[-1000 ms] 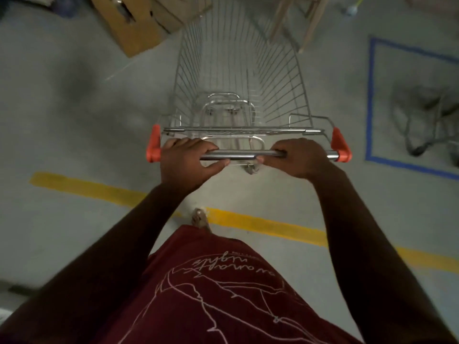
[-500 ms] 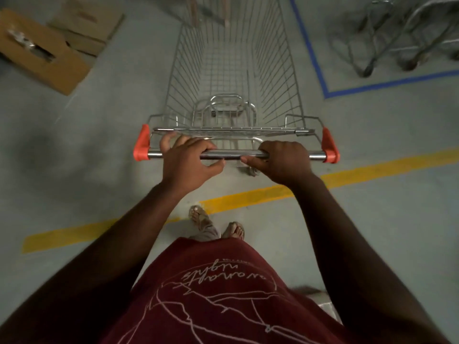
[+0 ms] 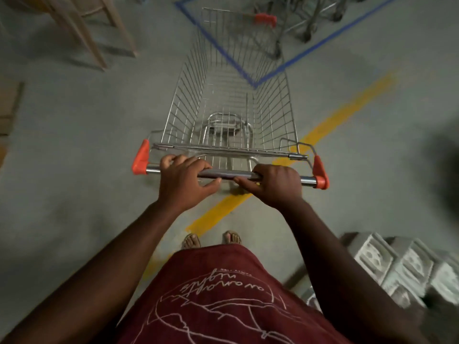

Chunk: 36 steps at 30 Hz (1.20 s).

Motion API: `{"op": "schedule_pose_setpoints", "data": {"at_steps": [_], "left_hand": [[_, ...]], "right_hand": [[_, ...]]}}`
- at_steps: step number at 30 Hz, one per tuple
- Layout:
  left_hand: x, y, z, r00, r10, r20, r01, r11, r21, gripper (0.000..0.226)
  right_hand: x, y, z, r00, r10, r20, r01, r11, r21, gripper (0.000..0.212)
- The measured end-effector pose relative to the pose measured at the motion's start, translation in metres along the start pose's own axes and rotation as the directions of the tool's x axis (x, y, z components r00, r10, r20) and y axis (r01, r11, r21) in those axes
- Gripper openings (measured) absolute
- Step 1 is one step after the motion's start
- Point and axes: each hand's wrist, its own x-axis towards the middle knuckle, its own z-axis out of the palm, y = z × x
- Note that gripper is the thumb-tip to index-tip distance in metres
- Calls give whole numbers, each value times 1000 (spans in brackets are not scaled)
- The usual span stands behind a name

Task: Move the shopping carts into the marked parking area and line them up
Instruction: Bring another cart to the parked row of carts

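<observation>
Both hands on the handlebar (image 3: 231, 173) of an empty wire shopping cart (image 3: 231, 108). Left hand (image 3: 185, 181) is wrapped over the bar near its left orange end cap (image 3: 141, 157), thumb lying under and along the bar; right hand (image 3: 275, 184) is curled round the bar nearer the right end cap (image 3: 320, 173), index finger extended along it. The basket runs straight ahead of the hands, long axis pointing away and slightly right. Its far end overlaps a corner of the blue tape outline (image 3: 305, 53) marking the parking area, seen through the wires, so the bay lies ahead and to the right of both hands. The right hand is the nearer one to that bay. Inside the outline stand parked carts (image 3: 305, 18), one showing an orange handle piece. A yellow floor line (image 3: 330, 125) passes diagonally under the handlebar. Judgement: the cart's axis looks aimed at the bay corner rather than its open side, so some steering seems needed before rolling in beside the parked carts; alignment not yet done.
</observation>
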Motion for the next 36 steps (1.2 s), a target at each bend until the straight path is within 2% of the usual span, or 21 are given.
{"op": "schedule_pose_setpoints", "data": {"at_steps": [9, 13, 17, 24, 29, 36], "left_hand": [[54, 6, 10, 968, 222, 116, -216, 974, -61, 47], [78, 27, 23, 943, 304, 132, -296, 952, -78, 46], [107, 61, 38, 925, 354, 135, -345, 934, -90, 46], [177, 126, 74, 891, 437, 121, -428, 899, -91, 41], [232, 183, 103, 865, 466, 186, -457, 885, -91, 44], [316, 274, 150, 817, 533, 221, -513, 846, -144, 53]], "right_hand": [[-20, 3, 2, 961, 274, -44, -274, 962, -7, 74], [-23, 26, 0, 932, 361, -39, -362, 932, -23, 81], [-21, 60, -5, 905, 421, -65, -422, 906, -6, 78], [0, 141, -8, 872, 452, -188, -466, 884, -34, 69], [18, 213, -19, 852, 496, -167, -506, 862, -20, 71], [41, 325, -35, 831, 512, -218, -524, 852, 5, 65]]}}
